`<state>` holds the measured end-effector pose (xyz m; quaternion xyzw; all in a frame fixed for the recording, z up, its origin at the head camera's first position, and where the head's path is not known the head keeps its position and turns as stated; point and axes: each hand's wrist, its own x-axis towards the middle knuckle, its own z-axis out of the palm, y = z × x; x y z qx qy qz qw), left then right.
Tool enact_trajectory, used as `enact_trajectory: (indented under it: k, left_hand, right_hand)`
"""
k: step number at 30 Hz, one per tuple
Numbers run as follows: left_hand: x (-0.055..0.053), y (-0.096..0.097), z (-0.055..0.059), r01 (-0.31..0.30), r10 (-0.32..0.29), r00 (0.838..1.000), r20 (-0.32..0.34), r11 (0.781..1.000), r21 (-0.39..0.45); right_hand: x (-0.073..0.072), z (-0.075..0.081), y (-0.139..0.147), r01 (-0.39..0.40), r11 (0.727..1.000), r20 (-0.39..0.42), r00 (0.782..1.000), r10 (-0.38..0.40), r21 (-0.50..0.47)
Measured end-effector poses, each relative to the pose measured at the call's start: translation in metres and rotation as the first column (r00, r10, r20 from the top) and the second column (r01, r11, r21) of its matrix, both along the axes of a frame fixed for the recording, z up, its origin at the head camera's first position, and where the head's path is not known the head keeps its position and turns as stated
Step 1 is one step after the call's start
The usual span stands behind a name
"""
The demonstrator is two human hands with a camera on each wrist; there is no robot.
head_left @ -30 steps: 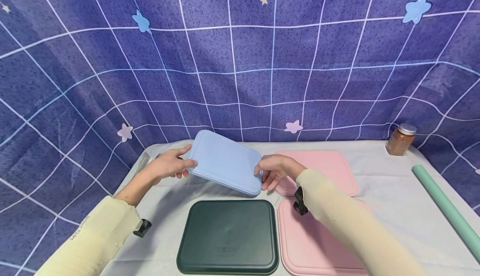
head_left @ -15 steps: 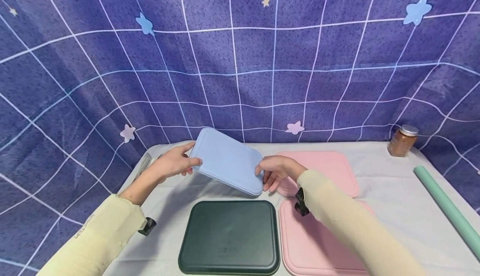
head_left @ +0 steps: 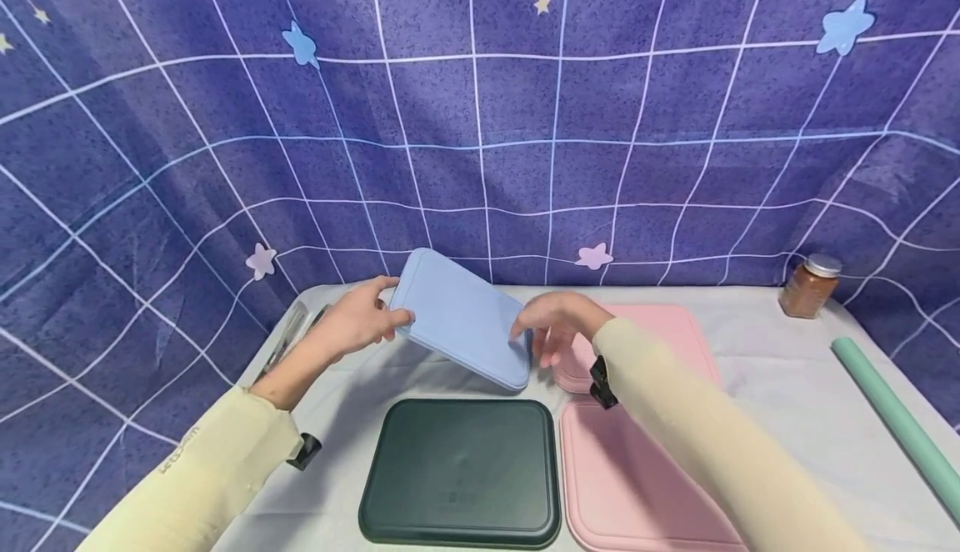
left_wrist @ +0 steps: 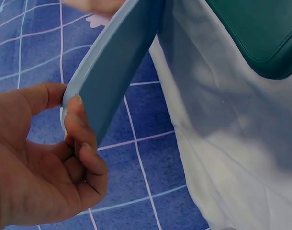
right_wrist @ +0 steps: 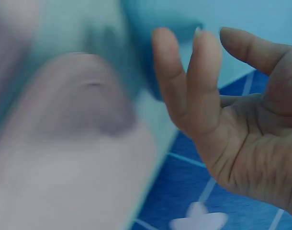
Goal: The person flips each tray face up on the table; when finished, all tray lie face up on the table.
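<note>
A light blue rectangular cutting board [head_left: 461, 314] is raised and tilted above the back of the table, its left end higher. My left hand [head_left: 356, 323] pinches that end; in the left wrist view the thumb and fingers grip the board's rim. At the lower right corner, my right hand [head_left: 558, 327] has its fingers spread, with a fingertip at or very near the surface. The right wrist view shows that thumb apart from the fingers [right_wrist: 203, 81]. In front lies a dark green board [head_left: 461, 469]. Two pink boards, one at the back [head_left: 663, 339] and one in front [head_left: 637, 485], lie partly hidden by the right arm.
A jar with a silver lid [head_left: 810, 287] stands at the back right corner. Along the right edge lies a long green roll [head_left: 896, 419]. Shiny objects [head_left: 288, 339], partly hidden, lie beyond the left forearm. A purple grid-patterned curtain [head_left: 510, 135] backs the white-clothed table.
The blue board has tilted more steeply as my left hand rose slightly and shifted right. My right hand's fingers have loosened from the board's corner. The other boards stay put.
</note>
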<state>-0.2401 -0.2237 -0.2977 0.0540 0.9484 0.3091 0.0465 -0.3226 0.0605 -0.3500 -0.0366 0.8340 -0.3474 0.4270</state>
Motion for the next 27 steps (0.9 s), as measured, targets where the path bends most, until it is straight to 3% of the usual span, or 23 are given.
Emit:
enact_trajectory:
  k: [4,6,12,16,19,27]
  left_hand:
    - [0.003,0.006,0.001,-0.02,0.017,0.998,-0.052,0.998,-0.063]
    - [0.005,0.009,0.002,-0.032,0.025,0.996,-0.08,0.996,-0.086]
    - [0.011,0.018,0.005,-0.074,0.058,0.987,-0.147,0.991,-0.107]
    - [0.015,0.025,0.006,-0.118,0.089,0.975,-0.202,0.983,-0.139]
    - [0.018,0.03,0.006,-0.137,0.097,0.965,-0.243,0.978,-0.156]
    - [0.025,0.039,0.005,-0.121,0.074,0.94,-0.332,0.985,-0.124]
  right_hand:
    - [-0.003,0.028,-0.019,0.005,1.0,-0.071,0.997,-0.004,0.02]
    - [0.0,0.042,-0.032,0.008,1.0,-0.165,0.986,-0.003,0.028]
    - [0.006,0.08,-0.075,0.046,0.999,-0.439,0.898,-0.028,0.029]
    - [0.007,0.098,-0.096,0.051,0.998,-0.477,0.878,-0.022,0.048]
    - [0.008,0.105,-0.105,0.046,0.996,-0.473,0.881,-0.006,0.072]
    - [0.011,0.116,-0.113,0.055,0.986,-0.476,0.879,0.028,0.16]
